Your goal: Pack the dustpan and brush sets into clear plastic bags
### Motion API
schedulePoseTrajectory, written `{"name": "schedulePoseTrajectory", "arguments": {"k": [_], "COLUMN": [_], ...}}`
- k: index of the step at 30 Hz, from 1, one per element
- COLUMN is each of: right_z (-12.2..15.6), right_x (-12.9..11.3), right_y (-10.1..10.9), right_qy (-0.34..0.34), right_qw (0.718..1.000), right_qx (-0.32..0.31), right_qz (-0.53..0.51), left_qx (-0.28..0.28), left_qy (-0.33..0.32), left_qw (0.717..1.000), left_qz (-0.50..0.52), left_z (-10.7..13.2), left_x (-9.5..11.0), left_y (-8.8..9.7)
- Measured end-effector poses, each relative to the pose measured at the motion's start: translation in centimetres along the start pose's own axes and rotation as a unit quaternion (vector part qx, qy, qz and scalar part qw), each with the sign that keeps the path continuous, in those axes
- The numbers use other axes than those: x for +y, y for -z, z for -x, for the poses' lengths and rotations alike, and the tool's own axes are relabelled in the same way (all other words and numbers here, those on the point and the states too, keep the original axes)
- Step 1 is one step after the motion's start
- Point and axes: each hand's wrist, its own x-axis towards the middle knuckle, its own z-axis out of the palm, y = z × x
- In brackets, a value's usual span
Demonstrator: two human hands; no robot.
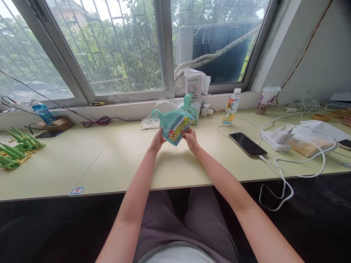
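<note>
Between my two hands a small teal dustpan-and-brush set [173,126] is held tilted above the table, with a yellow and red label across the blue-grey bristles. My left hand [157,140] grips its lower left edge, and my right hand [190,138] grips the right edge near the label's end. Just behind it, more teal dustpans [188,103] stand together against the window ledge. Clear plastic wrapping [153,119] lies behind on the left. Most of my fingers are hidden behind the set.
Rightward are a drink bottle [231,107], a phone [247,144], a power strip [276,138] with tangled white cables, and a lidded cup [267,99]. Green plastic pieces [16,149] lie far left, near a blue bottle [43,111]. A tissue pack [195,83] stands behind. A person's hand [347,121] shows far right.
</note>
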Motion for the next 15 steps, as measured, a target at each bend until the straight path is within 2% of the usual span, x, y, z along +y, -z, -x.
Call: {"name": "schedulePoseTrajectory", "arguments": {"k": [4, 6, 8, 12, 13, 15], "right_z": [-0.2, -0.3, -0.3, 0.1, 0.2, 0.3], "right_x": [0.0, -0.1, -0.1, -0.1, -0.2, -0.3], "right_y": [0.2, 0.3, 0.2, -0.1, -0.2, -0.4], "right_qy": [-0.001, -0.007, -0.012, -0.019, -0.021, -0.022], "right_qw": [0.999, 0.998, 0.998, 0.999, 0.999, 0.999], "right_qx": [0.045, 0.053, 0.051, 0.040, 0.037, 0.039], "right_qz": [-0.018, -0.021, -0.023, -0.020, -0.018, -0.016], "left_qx": [-0.110, -0.132, -0.108, -0.005, 0.006, -0.010], "left_qy": [0.074, 0.078, 0.040, -0.048, -0.056, -0.054], "left_qw": [0.990, 0.987, 0.993, 0.998, 0.998, 0.998], "left_qz": [-0.054, -0.048, -0.021, 0.031, 0.034, 0.029], "left_z": [0.8, 1.0, 0.9, 0.4, 0.3, 0.3], "left_x": [-0.3, -0.3, -0.3, -0.1, -0.1, -0.4], "left_y": [-0.8, -1.2, -1.2, -0.8, -0.8, -0.9]}}
